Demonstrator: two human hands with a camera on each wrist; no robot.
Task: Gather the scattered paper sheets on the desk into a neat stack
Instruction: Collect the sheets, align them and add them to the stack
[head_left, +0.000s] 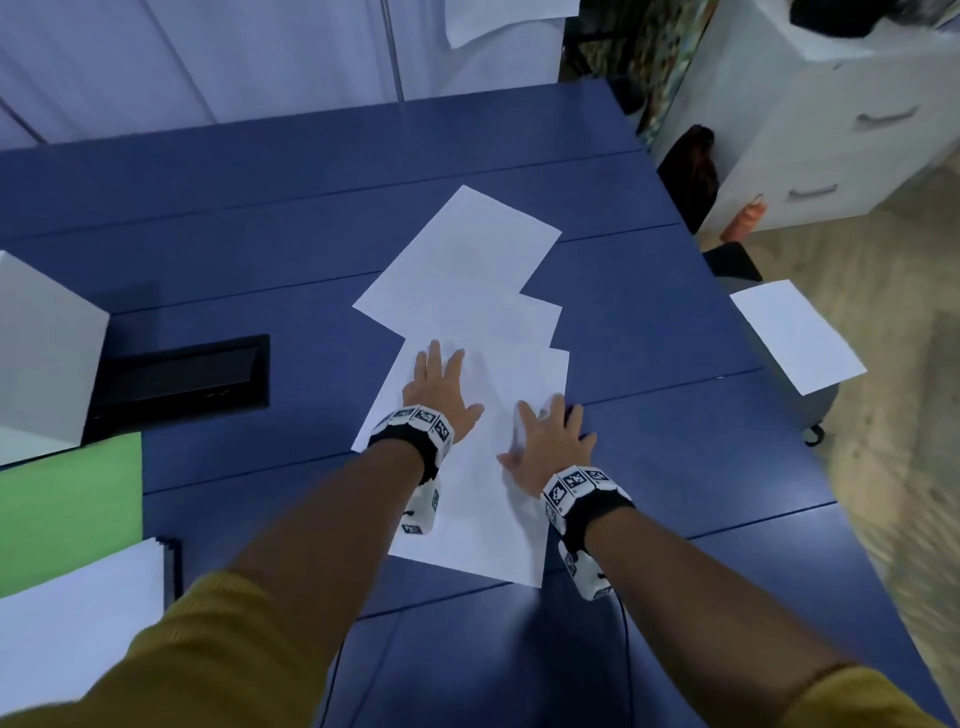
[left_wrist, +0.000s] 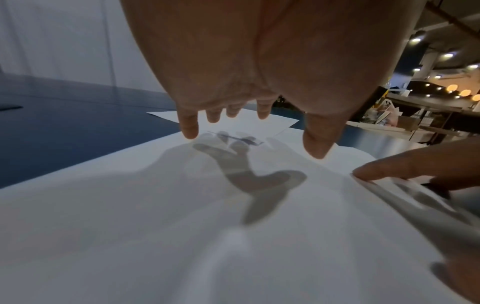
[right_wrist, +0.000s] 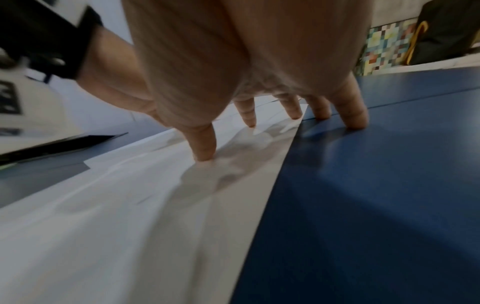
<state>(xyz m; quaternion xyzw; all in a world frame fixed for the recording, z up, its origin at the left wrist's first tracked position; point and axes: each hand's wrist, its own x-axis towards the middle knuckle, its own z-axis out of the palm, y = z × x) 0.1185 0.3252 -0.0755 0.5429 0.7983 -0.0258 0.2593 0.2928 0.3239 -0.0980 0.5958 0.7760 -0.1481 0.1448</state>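
Several white paper sheets lie overlapped in a loose line on the blue desk (head_left: 260, 218): a far sheet (head_left: 467, 249), a middle sheet (head_left: 524, 322) and the nearest sheet (head_left: 483, 519). My left hand (head_left: 457, 384) is spread open over the nearest sheet's far left part. In the left wrist view its fingertips (left_wrist: 191, 131) hover just above the paper (left_wrist: 155, 226) and cast a shadow. My right hand (head_left: 540, 431) is spread at the sheet's right edge. Its thumb (right_wrist: 205, 150) and two fingers press on the wrinkled paper (right_wrist: 130, 205); two fingers touch the desk (right_wrist: 363, 185).
One more white sheet (head_left: 795, 338) lies past the desk's right edge. At the left are a white box (head_left: 41, 353), a black cable hatch (head_left: 182, 374), a green folder (head_left: 67, 509) and a white pad (head_left: 78, 623). White drawers (head_left: 831, 130) stand at the back right.
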